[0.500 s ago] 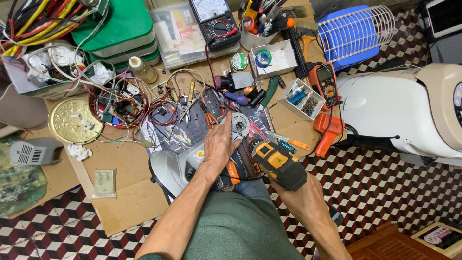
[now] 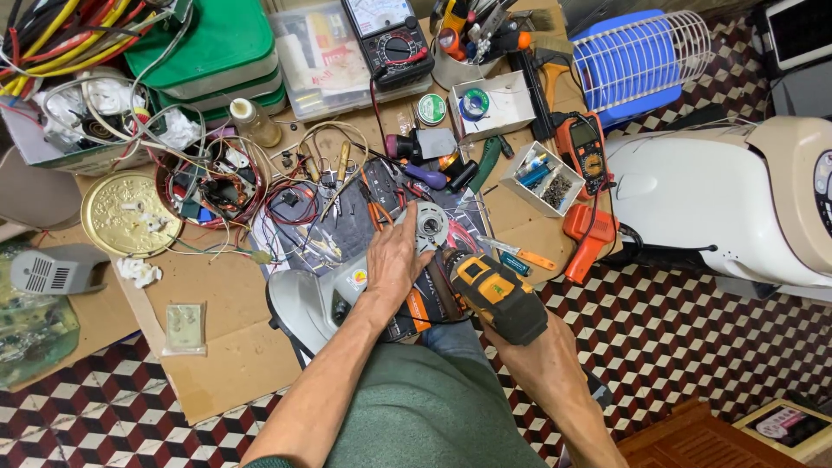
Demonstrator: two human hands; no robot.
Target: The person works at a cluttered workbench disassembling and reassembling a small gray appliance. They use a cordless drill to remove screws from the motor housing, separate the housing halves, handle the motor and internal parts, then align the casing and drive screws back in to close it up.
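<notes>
While my left hand (image 2: 394, 260) pressed flat, as half a second before, on the grey motor housing (image 2: 329, 303), my right hand (image 2: 529, 351), closed around the yellow-and-black cordless drill (image 2: 494, 295), had barely shifted: driving continued. Small white box (image 2: 555, 178): screws and bits. Round tub (image 2: 472, 43): upright hand tools. Gold tin lid (image 2: 126, 212): small white scraps.

Yellow-black cordless drill (image 2: 494, 295) lies against round motor (image 2: 427, 227).
</notes>
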